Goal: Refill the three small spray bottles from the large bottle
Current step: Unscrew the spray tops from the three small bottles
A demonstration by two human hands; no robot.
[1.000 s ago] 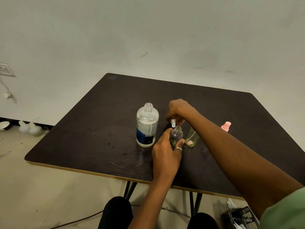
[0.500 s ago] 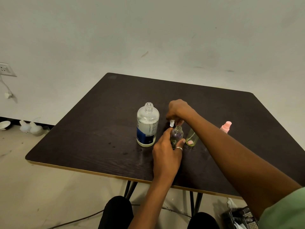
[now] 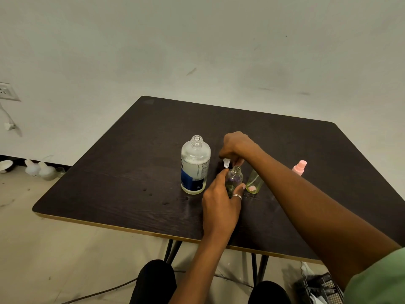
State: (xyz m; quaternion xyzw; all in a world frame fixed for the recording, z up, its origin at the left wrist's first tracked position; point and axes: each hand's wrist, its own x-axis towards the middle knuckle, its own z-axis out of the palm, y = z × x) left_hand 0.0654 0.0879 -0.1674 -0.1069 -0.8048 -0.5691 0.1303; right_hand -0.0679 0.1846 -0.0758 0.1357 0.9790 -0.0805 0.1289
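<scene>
The large clear bottle point(image 3: 195, 165) with a blue label stands uncapped at the table's middle, partly filled. Right of it my left hand point(image 3: 220, 202) grips a small clear bottle point(image 3: 234, 178) with an open neck, upright on the table. Just above that neck my right hand point(image 3: 235, 147) pinches a small white spray cap point(image 3: 226, 162). A small green bottle point(image 3: 254, 183) stands right beside the held one, partly hidden by my right forearm. A pink spray bottle point(image 3: 299, 167) with its cap on peeks out behind that forearm.
The dark wooden table point(image 3: 131, 172) has droplets left of my left hand. On the floor at the left lie white plastic bottles point(image 3: 40, 171) and a bowl point(image 3: 5, 166). A black basket point(image 3: 317, 290) sits at lower right. A cable runs under the table.
Barely any motion; my right hand with the white cap has shifted slightly above the small bottle's neck, and my left hand keeps its grip.
</scene>
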